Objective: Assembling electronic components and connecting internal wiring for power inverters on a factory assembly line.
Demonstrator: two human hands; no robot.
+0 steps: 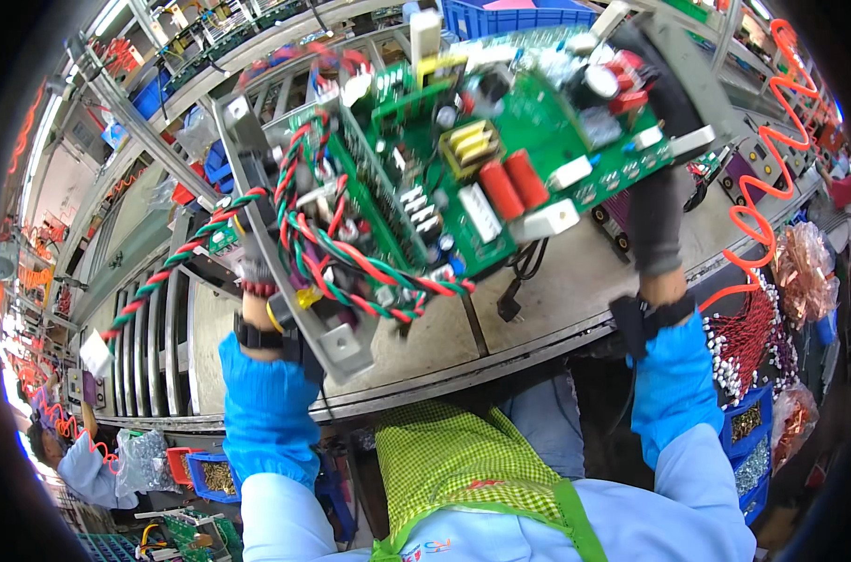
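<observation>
A large green circuit board (545,117) on a metal frame is raised, tilted, above the bench, its right part blurred. It carries a yellow transformer (470,148), red block components (502,190) and white posts. Twisted red, green and black wires (303,239) loop over its left side, and one bundle hangs left to a white connector (96,354). My left hand (257,267) grips the left metal end plate (339,345), mostly hidden behind it. My right hand (657,220), in a dark glove, holds the right end; its fingers are largely hidden.
Below lies the metal-topped bench (425,361), with a black plug and cord (510,307) on it. Rollers (154,361) run at left. Orange coiled hoses (767,173) hang at right, near blue bins (748,421) of small parts. Another person's sleeve (93,473) shows far left.
</observation>
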